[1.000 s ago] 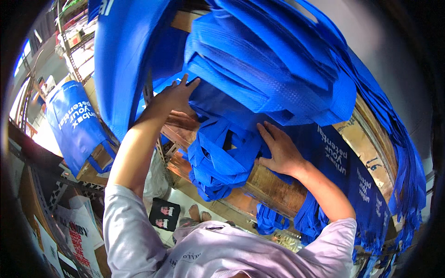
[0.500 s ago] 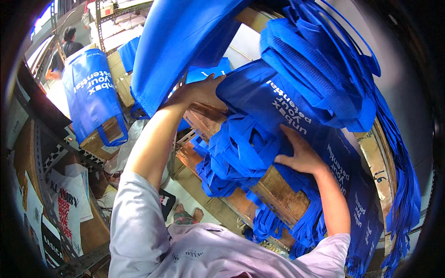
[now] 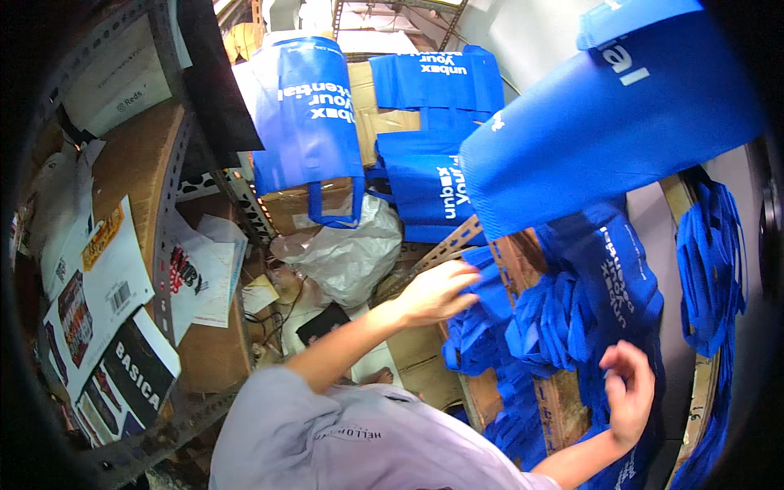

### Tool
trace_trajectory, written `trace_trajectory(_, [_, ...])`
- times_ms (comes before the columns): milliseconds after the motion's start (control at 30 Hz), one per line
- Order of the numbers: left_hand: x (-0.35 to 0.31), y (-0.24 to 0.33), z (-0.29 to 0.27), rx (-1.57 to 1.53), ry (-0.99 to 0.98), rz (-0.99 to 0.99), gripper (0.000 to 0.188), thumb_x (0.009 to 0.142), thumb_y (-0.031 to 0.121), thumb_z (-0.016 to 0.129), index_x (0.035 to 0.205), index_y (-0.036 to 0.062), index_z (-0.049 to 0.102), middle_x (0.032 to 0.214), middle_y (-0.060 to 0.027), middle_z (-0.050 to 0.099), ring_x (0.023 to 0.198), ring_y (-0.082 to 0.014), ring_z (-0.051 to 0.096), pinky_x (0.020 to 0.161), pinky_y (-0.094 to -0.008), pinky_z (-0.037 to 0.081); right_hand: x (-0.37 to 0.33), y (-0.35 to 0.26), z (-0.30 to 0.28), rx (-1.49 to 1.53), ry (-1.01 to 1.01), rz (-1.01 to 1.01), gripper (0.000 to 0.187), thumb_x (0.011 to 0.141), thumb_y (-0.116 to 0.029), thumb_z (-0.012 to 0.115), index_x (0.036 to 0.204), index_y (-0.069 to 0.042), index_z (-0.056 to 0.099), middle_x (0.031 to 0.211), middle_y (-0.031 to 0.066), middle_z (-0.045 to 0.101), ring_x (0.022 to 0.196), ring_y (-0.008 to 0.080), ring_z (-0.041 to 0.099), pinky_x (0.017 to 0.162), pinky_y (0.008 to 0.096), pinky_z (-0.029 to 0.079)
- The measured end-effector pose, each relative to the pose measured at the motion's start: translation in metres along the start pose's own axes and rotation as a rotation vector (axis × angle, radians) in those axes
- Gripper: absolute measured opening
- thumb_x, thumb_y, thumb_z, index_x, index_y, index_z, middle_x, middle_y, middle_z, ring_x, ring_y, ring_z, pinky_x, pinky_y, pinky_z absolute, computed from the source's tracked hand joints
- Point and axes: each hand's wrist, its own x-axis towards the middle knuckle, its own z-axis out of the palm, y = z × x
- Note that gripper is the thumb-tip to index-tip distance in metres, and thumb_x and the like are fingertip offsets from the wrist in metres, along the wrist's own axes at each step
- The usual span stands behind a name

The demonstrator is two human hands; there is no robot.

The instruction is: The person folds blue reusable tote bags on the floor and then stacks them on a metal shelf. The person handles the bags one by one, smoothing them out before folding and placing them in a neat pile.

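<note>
Beside the left edge of a heap of blue fabric bag handles is my left hand, slightly blurred, its fingers loosely bent and apart with nothing visible in them. My right hand hovers over the lower part of a blue tote bag with white print. Its fingers curl loosely, a gap showing between them and the thumb. Both hands are off the big blue bag that hangs across the upper right and covers part of the stack. The bundled handles lie over a wooden rail.
More blue bags lie on cardboard boxes at the back, near a crumpled clear plastic bag. A perforated metal rack with printed sheets stands close on my left. Blue straps hang over a ledge at the far right.
My view has swung left. My left hand has drawn back from beneath the raised blue bag, and my right hand has come away from the handle bundle toward me.
</note>
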Motion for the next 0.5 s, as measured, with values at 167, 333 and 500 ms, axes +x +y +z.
trace_trajectory(167, [-0.135,-0.059,-0.03,0.015,0.711,-0.744,0.015,0.084,0.01,0.059,0.094,0.0005,0.063,0.09,-0.0133,0.063,0.081,-0.0226,0.062,0.074,-0.0317,0.049,0.036,-0.003,0.151,0.817,-0.853,-0.276,0.045,0.081,-0.031,0.07,0.107,0.004,0.06,0.089,0.0145,0.068,0.083,0.021,0.066,0.076,0.0309,0.052])
trace_trajectory(333, [-0.163,-0.082,-0.095,-0.009,0.807,-0.739,0.015,0.089,0.01,0.057,0.101,0.0005,0.061,0.091,-0.0037,0.062,0.084,-0.011,0.057,0.077,-0.0252,0.045,0.121,0.004,0.331,0.852,-0.563,0.061,0.025,0.091,-0.015,0.057,0.112,-0.001,0.056,0.09,0.0047,0.064,0.08,0.0111,0.061,0.07,0.0251,0.049])
trace_trajectory(500, [-0.195,-0.049,-0.127,0.099,0.799,-0.873,0.017,0.09,0.013,0.054,0.101,0.0007,0.06,0.09,-0.0051,0.062,0.083,-0.0119,0.056,0.077,-0.026,0.045,0.199,-0.044,0.423,1.132,-0.335,0.087,0.021,0.092,-0.013,0.054,0.109,-0.002,0.055,0.084,0.0047,0.062,0.069,0.0118,0.06,0.059,0.0242,0.048])
